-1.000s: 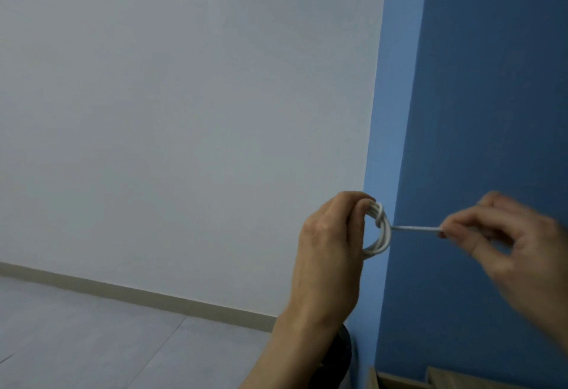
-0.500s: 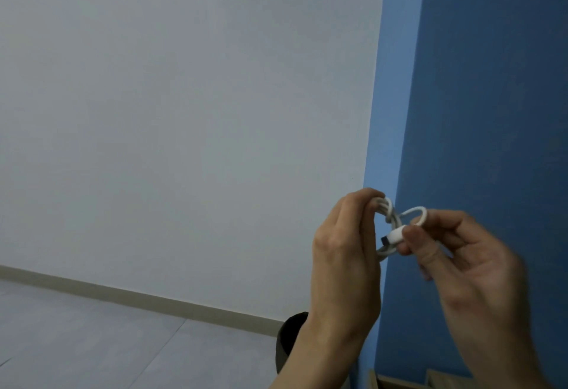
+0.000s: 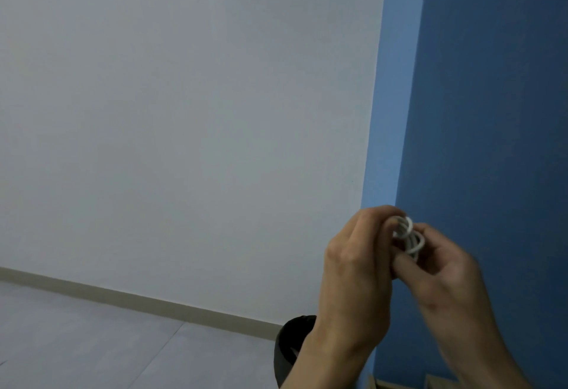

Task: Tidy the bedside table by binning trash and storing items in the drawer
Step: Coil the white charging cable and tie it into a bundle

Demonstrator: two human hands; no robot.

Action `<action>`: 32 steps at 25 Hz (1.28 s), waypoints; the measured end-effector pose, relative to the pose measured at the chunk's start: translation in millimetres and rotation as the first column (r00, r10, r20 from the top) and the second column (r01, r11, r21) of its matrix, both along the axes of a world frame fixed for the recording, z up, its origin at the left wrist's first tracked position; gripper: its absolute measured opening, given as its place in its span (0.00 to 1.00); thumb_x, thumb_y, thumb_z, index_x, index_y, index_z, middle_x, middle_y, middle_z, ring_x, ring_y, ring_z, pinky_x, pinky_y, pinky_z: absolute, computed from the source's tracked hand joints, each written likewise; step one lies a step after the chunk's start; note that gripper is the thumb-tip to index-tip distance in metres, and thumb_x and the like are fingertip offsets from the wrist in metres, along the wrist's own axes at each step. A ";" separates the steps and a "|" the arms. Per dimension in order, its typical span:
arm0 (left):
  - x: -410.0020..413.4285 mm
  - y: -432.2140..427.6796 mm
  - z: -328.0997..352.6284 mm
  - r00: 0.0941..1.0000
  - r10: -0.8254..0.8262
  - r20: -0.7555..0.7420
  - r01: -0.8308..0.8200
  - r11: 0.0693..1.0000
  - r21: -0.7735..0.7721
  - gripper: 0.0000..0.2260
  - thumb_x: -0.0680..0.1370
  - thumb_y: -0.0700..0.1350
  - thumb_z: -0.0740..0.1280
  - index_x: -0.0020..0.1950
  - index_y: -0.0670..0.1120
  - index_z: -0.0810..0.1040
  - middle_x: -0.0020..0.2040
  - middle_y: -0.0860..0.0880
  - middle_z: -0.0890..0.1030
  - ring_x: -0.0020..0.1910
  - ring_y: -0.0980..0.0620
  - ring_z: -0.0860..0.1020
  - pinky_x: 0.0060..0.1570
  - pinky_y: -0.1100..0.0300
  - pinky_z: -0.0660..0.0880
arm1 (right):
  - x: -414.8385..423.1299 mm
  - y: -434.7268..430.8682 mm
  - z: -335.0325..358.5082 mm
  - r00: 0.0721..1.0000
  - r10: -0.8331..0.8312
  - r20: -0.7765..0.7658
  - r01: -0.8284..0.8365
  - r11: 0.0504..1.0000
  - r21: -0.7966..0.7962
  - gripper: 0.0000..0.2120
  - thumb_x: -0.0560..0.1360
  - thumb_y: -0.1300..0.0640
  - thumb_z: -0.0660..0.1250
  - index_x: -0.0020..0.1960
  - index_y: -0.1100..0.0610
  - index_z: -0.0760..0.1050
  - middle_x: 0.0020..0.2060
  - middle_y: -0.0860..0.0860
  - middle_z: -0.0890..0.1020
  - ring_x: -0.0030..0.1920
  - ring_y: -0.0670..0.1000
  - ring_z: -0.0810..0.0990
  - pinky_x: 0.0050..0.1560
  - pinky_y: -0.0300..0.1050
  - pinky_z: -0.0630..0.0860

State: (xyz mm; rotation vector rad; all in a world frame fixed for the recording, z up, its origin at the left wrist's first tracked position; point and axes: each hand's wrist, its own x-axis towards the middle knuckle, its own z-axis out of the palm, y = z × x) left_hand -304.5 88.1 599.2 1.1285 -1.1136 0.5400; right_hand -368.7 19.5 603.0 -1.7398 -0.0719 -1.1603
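A white charging cable (image 3: 410, 236), wound into a small coil, is held up in front of the blue wall. My left hand (image 3: 353, 268) pinches the coil from the left with fingers closed over it. From the right, my right hand (image 3: 442, 268) grips the same coil, its fingers pressed against the loops. The two hands touch each other around the cable, and most of the coil is hidden between the fingers. The bedside table and its drawer are almost wholly out of view.
A black bin (image 3: 292, 348) stands on the grey floor (image 3: 92, 336) below my left wrist, by the wall corner. A white wall (image 3: 184, 111) fills the left, a blue wall (image 3: 491, 111) the right. Wooden edges (image 3: 384, 384) show at the bottom.
The loose cable end that my right hand pulled out to the right a second ago is now wrapped in. My right hand has closed in against my left, onto the coil.
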 end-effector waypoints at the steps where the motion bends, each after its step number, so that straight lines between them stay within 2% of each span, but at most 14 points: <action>1: 1.7 1.1 0.0 1.000 -0.008 -0.016 0.008 1.000 -0.005 0.09 0.79 0.54 0.58 0.47 0.54 0.76 0.40 0.54 0.78 0.35 0.58 0.77 0.32 0.56 0.79 | -2.7 -0.4 1.3 0.999 0.034 -0.006 -0.034 0.999 -0.014 0.09 0.68 0.55 0.72 0.33 0.58 0.77 0.24 0.49 0.77 0.27 0.40 0.74 0.28 0.27 0.71; 3: 5.5 2.6 2.4 0.999 0.015 -0.037 -0.016 1.000 -0.018 0.09 0.78 0.49 0.56 0.47 0.55 0.76 0.39 0.55 0.79 0.35 0.60 0.77 0.33 0.58 0.79 | -6.3 -4.1 1.8 0.993 0.106 -0.054 -0.108 0.994 -0.026 0.24 0.56 0.34 0.73 0.37 0.55 0.80 0.26 0.50 0.79 0.28 0.41 0.74 0.31 0.28 0.72; 5: 9.3 3.8 5.1 0.998 0.054 -0.034 -0.054 0.998 -0.019 0.10 0.78 0.46 0.57 0.46 0.50 0.78 0.40 0.55 0.80 0.38 0.63 0.76 0.39 0.66 0.76 | -10.8 -10.6 1.8 0.990 0.110 -0.089 -0.113 0.993 -0.024 0.30 0.50 0.29 0.72 0.39 0.52 0.83 0.27 0.51 0.79 0.28 0.41 0.73 0.31 0.29 0.71; 7: 12.4 5.2 6.6 0.997 0.072 -0.005 -0.072 0.997 0.008 0.11 0.79 0.44 0.57 0.45 0.46 0.79 0.40 0.54 0.80 0.38 0.64 0.75 0.39 0.75 0.69 | -18.9 -17.6 3.0 0.992 0.010 -0.122 -0.024 0.993 -0.116 0.28 0.50 0.28 0.70 0.37 0.49 0.83 0.25 0.48 0.79 0.26 0.41 0.72 0.29 0.28 0.70; 9: 14.6 5.7 6.8 0.996 0.091 0.021 -0.092 0.996 0.023 0.12 0.78 0.45 0.57 0.44 0.44 0.79 0.40 0.53 0.80 0.36 0.63 0.74 0.38 0.76 0.67 | -27.6 -22.9 7.2 0.987 -0.121 -0.110 0.096 0.972 -0.213 0.19 0.56 0.30 0.70 0.34 0.44 0.81 0.25 0.43 0.79 0.26 0.41 0.74 0.29 0.27 0.70; 11: 14.6 3.6 8.0 0.992 0.114 0.044 -0.115 0.993 0.010 0.12 0.78 0.46 0.58 0.43 0.44 0.79 0.37 0.53 0.79 0.34 0.66 0.72 0.37 0.77 0.66 | -33.3 -23.5 11.7 0.975 -0.177 -0.136 0.140 0.959 -0.248 0.20 0.57 0.28 0.67 0.35 0.43 0.80 0.26 0.43 0.81 0.27 0.42 0.76 0.29 0.27 0.71; 14: 12.3 0.0 10.1 0.989 0.133 0.058 -0.133 0.991 0.000 0.11 0.78 0.45 0.59 0.43 0.43 0.79 0.35 0.57 0.77 0.33 0.68 0.71 0.37 0.77 0.65 | -34.8 -21.7 14.9 0.964 0.076 -0.255 -0.107 0.988 -0.112 0.32 0.51 0.25 0.68 0.42 0.49 0.79 0.27 0.52 0.79 0.26 0.45 0.73 0.25 0.33 0.70; 15: 11.7 -0.5 10.8 0.990 0.127 0.058 -0.127 0.992 0.005 0.11 0.78 0.45 0.58 0.44 0.43 0.79 0.35 0.56 0.77 0.34 0.68 0.71 0.37 0.77 0.65 | -34.0 -21.1 17.0 0.947 0.168 -0.273 -0.184 0.982 -0.034 0.33 0.50 0.26 0.69 0.43 0.50 0.79 0.25 0.52 0.76 0.25 0.45 0.70 0.24 0.33 0.67; 17: 8.9 0.6 12.0 0.991 0.109 0.074 -0.112 0.993 0.027 0.11 0.78 0.45 0.59 0.44 0.43 0.79 0.37 0.53 0.80 0.35 0.68 0.73 0.38 0.77 0.66 | -32.4 -18.0 22.8 0.935 0.203 -0.290 -0.212 0.977 0.001 0.32 0.50 0.26 0.69 0.44 0.48 0.80 0.23 0.49 0.68 0.24 0.45 0.64 0.21 0.32 0.61; 21: 1.2 9.8 14.8 0.998 -0.059 -0.002 0.059 0.991 0.121 0.09 0.79 0.46 0.61 0.48 0.45 0.79 0.36 0.56 0.79 0.35 0.65 0.76 0.38 0.74 0.70 | -34.0 -11.2 26.5 0.975 -0.048 -0.216 -0.017 0.957 -0.288 0.24 0.65 0.32 0.58 0.44 0.49 0.79 0.21 0.50 0.61 0.23 0.44 0.58 0.21 0.36 0.56; 24: 6.0 31.7 16.7 0.993 -0.098 -0.069 0.113 0.953 0.280 0.08 0.78 0.53 0.59 0.53 0.55 0.76 0.36 0.56 0.76 0.32 0.59 0.75 0.36 0.64 0.73 | -36.2 -11.8 23.3 0.969 -0.190 -0.157 0.125 0.929 -0.349 0.23 0.66 0.34 0.54 0.39 0.51 0.77 0.21 0.51 0.65 0.22 0.43 0.61 0.23 0.43 0.59; 27: 15.0 53.5 15.8 1.000 -0.012 0.002 0.009 0.849 0.528 0.07 0.80 0.47 0.60 0.55 0.56 0.75 0.38 0.53 0.79 0.37 0.61 0.76 0.41 0.70 0.72 | -32.0 -12.7 18.3 0.966 -0.199 -0.167 0.135 0.933 -0.333 0.23 0.66 0.34 0.54 0.38 0.51 0.76 0.21 0.51 0.66 0.22 0.43 0.63 0.22 0.32 0.58; 30: 18.6 59.9 11.4 0.988 -0.078 -0.136 0.134 0.867 0.480 0.07 0.78 0.40 0.63 0.52 0.51 0.76 0.35 0.50 0.81 0.32 0.60 0.74 0.36 0.69 0.72 | -28.2 -16.1 15.1 0.960 -0.230 -0.156 0.167 0.925 -0.340 0.22 0.66 0.34 0.54 0.38 0.51 0.75 0.21 0.50 0.66 0.22 0.44 0.62 0.23 0.31 0.58; 32: 19.5 63.9 11.7 0.949 -0.192 -0.251 0.279 0.881 0.381 0.03 0.75 0.41 0.64 0.46 0.46 0.76 0.35 0.47 0.83 0.31 0.56 0.75 0.34 0.64 0.72 | -27.0 -17.9 14.5 0.951 -0.277 -0.139 0.211 0.907 -0.365 0.21 0.67 0.34 0.54 0.36 0.50 0.74 0.21 0.49 0.66 0.22 0.44 0.62 0.23 0.32 0.58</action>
